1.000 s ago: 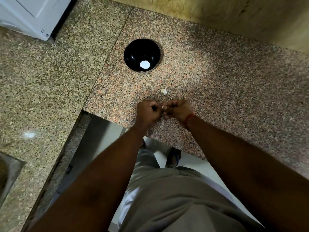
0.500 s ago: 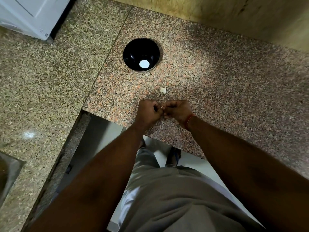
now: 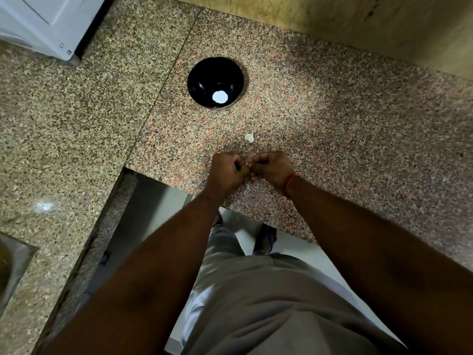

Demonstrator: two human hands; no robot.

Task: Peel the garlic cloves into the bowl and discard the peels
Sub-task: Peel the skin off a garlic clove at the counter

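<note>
My left hand [image 3: 227, 170] and my right hand [image 3: 271, 167] meet over the near edge of the granite counter [image 3: 332, 129], fingers curled. Between their fingertips they pinch a small garlic clove [image 3: 247, 164], of which only a pale sliver shows. One white garlic clove [image 3: 249, 137] lies loose on the counter just beyond my hands. Farther back stands a black bowl [image 3: 202, 80] with a bright white spot at its bottom; whether that spot is a clove or a glare is unclear.
A white appliance [image 3: 43, 21] stands at the back left corner. A wall [image 3: 358, 19] runs along the counter's far side. A steel sink edge [image 3: 15, 254] shows at the lower left. The counter's front edge runs under my wrists.
My hands stay together at the same spot, the fingers shifting only slightly on the clove. Bowl and loose clove have not moved.
</note>
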